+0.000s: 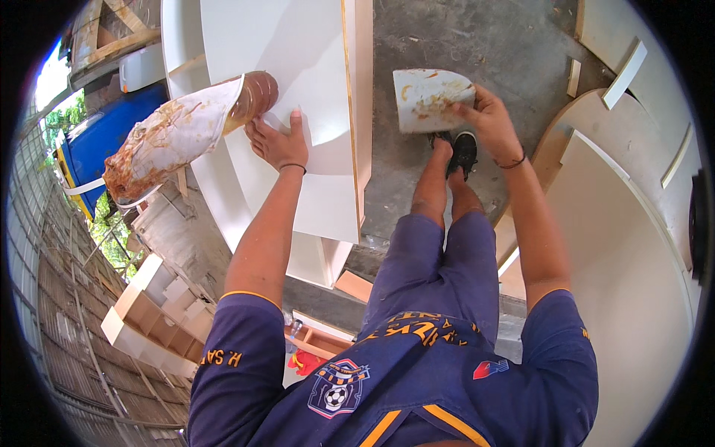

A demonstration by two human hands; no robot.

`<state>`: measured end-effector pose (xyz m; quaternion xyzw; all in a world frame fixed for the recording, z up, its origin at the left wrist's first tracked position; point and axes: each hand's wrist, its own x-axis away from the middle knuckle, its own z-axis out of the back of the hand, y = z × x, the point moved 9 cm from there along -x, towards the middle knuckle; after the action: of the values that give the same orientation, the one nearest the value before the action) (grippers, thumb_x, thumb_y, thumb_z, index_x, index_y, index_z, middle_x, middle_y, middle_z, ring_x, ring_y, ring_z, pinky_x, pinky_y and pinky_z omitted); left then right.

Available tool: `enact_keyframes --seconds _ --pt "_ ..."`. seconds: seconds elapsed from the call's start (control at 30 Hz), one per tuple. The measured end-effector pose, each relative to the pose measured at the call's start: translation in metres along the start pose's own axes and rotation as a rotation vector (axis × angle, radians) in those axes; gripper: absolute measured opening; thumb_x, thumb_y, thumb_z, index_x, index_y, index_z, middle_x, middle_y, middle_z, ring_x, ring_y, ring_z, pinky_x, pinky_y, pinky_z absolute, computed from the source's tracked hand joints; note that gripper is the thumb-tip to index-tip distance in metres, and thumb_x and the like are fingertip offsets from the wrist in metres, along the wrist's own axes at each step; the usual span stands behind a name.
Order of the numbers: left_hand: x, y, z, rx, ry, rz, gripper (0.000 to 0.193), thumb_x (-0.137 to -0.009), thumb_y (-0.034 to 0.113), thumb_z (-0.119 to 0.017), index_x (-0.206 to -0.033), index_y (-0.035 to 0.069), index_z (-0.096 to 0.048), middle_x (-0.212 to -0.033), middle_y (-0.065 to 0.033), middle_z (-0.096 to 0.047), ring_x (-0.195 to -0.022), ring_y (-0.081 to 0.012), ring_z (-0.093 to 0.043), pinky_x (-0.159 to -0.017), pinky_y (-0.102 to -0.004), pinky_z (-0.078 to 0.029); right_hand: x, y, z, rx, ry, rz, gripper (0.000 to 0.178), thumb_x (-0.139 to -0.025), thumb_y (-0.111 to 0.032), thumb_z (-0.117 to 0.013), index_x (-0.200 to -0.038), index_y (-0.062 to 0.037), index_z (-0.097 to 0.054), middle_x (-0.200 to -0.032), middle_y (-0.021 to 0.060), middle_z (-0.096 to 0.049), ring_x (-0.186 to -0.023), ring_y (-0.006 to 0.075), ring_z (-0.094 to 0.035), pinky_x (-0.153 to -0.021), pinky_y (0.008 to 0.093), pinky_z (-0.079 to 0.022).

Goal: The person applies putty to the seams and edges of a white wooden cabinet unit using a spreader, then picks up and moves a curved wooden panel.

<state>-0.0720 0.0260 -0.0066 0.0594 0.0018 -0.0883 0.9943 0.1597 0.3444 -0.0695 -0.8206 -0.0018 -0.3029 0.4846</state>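
One blue object point(118, 141) sits partly hidden behind one stained container point(179, 134), its brown-ended contents unclear. The left hand point(281, 145) is spread, grasping nothing, over the white panel point(302, 45) — contact uncertain. The right hand point(488, 125) pinches one smeared sheet point(426, 100), partly covering one of two shoes point(462, 155).

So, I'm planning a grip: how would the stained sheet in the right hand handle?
The sheet looks fairly stiff, showing little sag; probably light, since the right hand alone holds its edge; possibly tacky where brown smears show.
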Motion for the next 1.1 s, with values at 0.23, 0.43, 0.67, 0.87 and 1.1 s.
enact_keyframes --seconds 0.23,0.43,0.67,0.87,1.1 --pt "0.0 -0.008 -0.002 -0.023 -0.008 0.014 0.095 -0.079 0.062 -0.059 -0.14 -0.001 -0.023 -0.148 -0.0208 -0.02 -0.14 -0.0347 -0.014 -0.112 -0.0482 -0.012 0.013 0.071 -0.054 -0.33 0.025 -0.212 0.052 -0.078 -0.011 -0.071 -0.121 0.0068 -0.047 -0.112 0.0114 -0.058 -0.103 0.0189 -0.056 -0.092 0.0302 -0.043" --pt "0.001 0.001 0.002 -0.016 0.025 -0.042 0.085 -0.084 0.058 -0.055 -0.137 -0.002 -0.029 -0.148 -0.0178 -0.023 -0.14 -0.0304 -0.017 -0.111 -0.0465 -0.015 0.01 0.125 -0.096 -0.193 0.013 -0.171 0.076 -0.066 -0.028 -0.086 -0.119 0.0058 -0.043 -0.111 0.014 -0.057 -0.104 0.0199 -0.055 -0.091 0.031 -0.045" --pt "0.001 0.003 0.004 -0.023 0.022 -0.046 0.084 -0.084 0.058 -0.054 -0.138 -0.001 -0.028 -0.147 -0.0172 -0.024 -0.14 -0.0302 -0.018 -0.111 -0.0453 -0.016 0.022 0.15 -0.121 -0.27 0.04 -0.165 0.077 -0.064 -0.031 -0.086 -0.117 0.0053 -0.044 -0.111 0.016 -0.058 -0.105 0.0204 -0.056 -0.09 0.031 -0.045" --pt "0.001 0.002 0.008 -0.037 0.019 -0.021 0.083 -0.085 0.057 -0.053 -0.139 0.0 -0.028 -0.147 -0.0167 -0.024 -0.139 -0.0305 -0.02 -0.111 -0.0456 -0.018 0.025 0.143 -0.123 -0.088 0.097 -0.186 0.074 -0.061 -0.029 -0.086 -0.114 0.0043 -0.045 -0.11 0.0174 -0.057 -0.104 0.0227 -0.055 -0.091 0.0325 -0.045" --pt "0.001 0.012 0.0 -0.03 0.016 -0.042 0.082 -0.086 0.056 -0.053 -0.138 -0.002 -0.028 -0.147 -0.0176 -0.025 -0.139 -0.0313 -0.021 -0.111 -0.0458 -0.018 -0.004 0.141 -0.071 0.007 0.271 -0.138 0.068 -0.062 -0.027 -0.084 -0.109 0.0049 -0.046 -0.104 0.018 -0.057 -0.096 0.0232 -0.059 -0.083 0.0329 -0.049"
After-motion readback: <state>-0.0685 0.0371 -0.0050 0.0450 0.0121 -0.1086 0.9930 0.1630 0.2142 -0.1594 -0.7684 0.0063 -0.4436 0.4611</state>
